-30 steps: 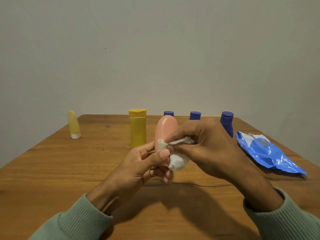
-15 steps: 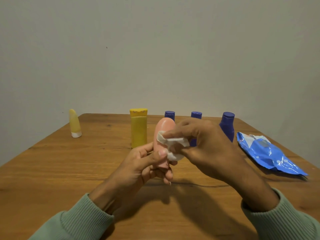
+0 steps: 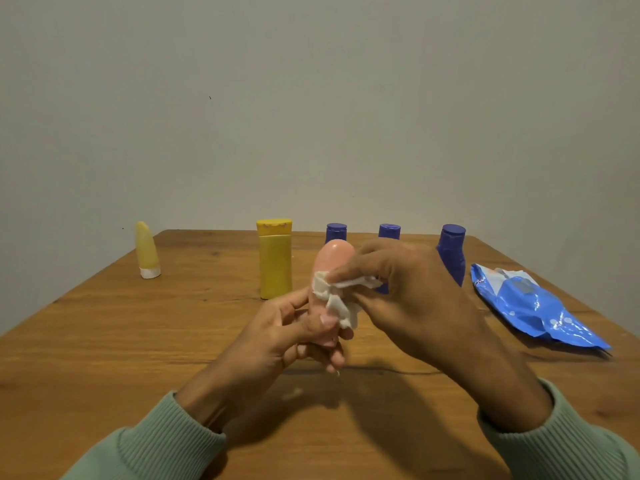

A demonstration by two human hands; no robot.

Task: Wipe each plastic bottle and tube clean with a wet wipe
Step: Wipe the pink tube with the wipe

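Holding: left hand [image 3: 277, 337], fingers curled round pink tube [image 3: 334, 258] base, tube upright above table [image 3: 104, 341].
Wiping: right hand [image 3: 415, 299] arched in from right, thumb and fingertips pinching wipe [image 3: 332, 296] against tube's middle.

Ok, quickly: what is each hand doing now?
Left hand: holds the pink tube.
Right hand: pinches the wipe against it.

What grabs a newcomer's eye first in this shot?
Dead centre, the left hand holds a pink bottle upright while the right hand presses a crumpled white wet wipe against its side. Behind stand a yellow bottle, three blue bottles and, far left, a small yellow tube; a shiny blue wipe pack lies on the table at right.
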